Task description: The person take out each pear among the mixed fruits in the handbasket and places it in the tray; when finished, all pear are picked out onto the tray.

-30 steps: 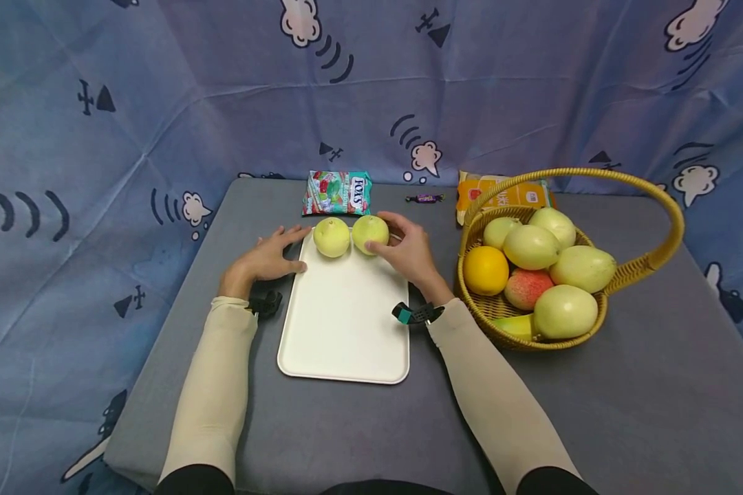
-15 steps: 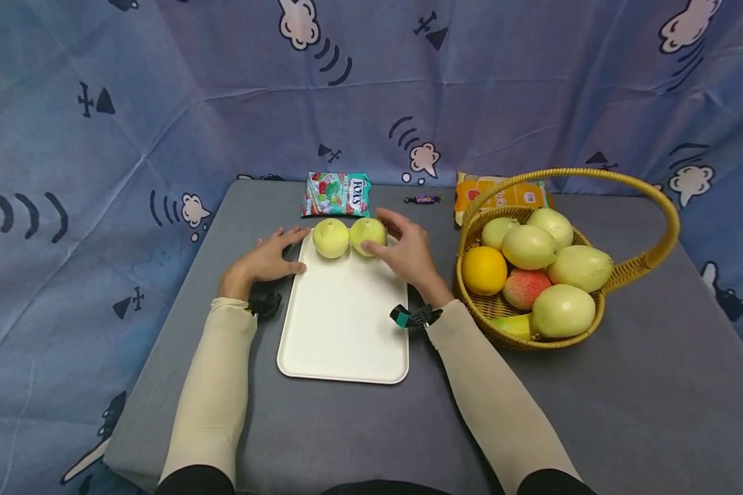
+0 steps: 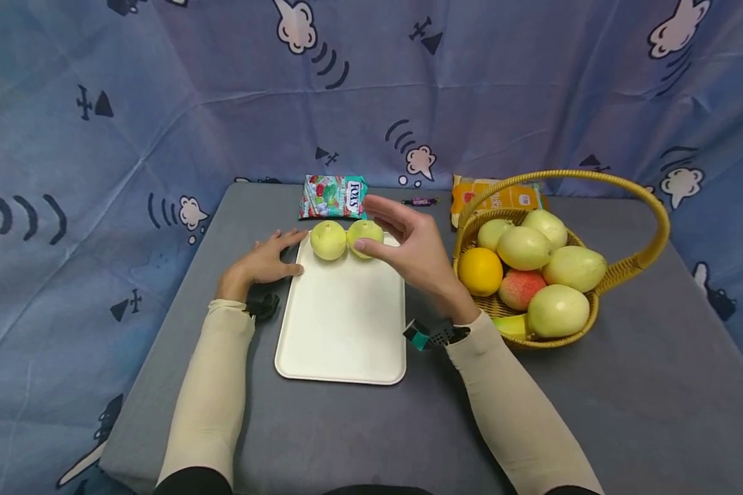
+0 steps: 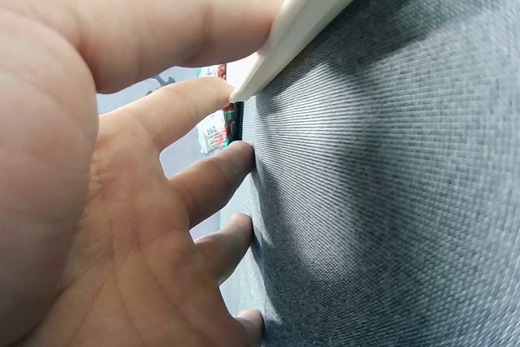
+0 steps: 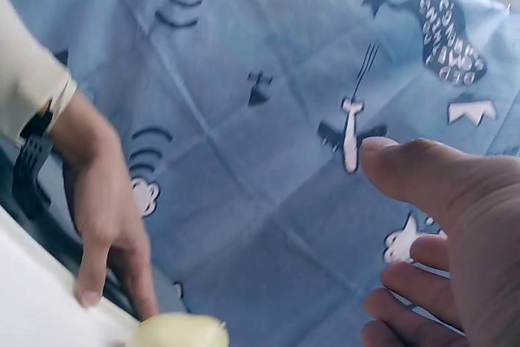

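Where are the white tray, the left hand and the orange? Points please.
White tray [image 3: 342, 320]: head view, on its bare upper surface.
Left hand [image 3: 264, 261]: head view, on the back of the hand.
Orange [image 3: 479, 271]: head view, on the middle of its visible peel.

Smooth plastic tray [image 3: 343, 316] — matt woven cloth [image 4: 406, 168]
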The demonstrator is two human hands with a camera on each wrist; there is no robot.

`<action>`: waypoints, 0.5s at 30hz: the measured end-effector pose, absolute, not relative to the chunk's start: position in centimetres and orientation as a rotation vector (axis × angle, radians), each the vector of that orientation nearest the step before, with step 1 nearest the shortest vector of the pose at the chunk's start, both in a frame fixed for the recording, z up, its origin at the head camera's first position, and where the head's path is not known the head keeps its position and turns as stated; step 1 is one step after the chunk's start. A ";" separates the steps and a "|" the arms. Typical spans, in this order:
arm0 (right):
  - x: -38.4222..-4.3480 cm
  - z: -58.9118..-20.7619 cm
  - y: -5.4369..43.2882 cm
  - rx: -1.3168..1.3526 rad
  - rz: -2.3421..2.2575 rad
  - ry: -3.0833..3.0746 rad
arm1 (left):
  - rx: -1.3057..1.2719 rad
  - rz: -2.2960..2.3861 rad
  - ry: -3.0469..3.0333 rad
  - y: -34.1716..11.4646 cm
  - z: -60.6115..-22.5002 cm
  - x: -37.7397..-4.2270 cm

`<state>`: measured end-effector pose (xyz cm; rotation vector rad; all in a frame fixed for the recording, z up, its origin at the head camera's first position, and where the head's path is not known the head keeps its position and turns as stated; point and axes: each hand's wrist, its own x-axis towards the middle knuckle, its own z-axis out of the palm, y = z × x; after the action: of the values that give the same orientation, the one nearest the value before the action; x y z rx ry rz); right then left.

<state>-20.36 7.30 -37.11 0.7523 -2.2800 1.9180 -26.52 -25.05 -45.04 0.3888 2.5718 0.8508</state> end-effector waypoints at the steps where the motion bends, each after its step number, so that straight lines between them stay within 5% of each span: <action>1: -19.9 -36.5 7.6 0.777 1.935 -2.260 | 0.389 0.851 2.572 -25.1 -45.0 -26.5; 15: -13.8 -34.6 18.9 0.898 1.518 -2.550 | 0.372 0.844 2.575 -25.0 -45.0 -26.5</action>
<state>-13.79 18.87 -34.56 0.8975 -2.5496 1.5181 -26.45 -24.99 -45.03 0.3723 2.5745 0.8436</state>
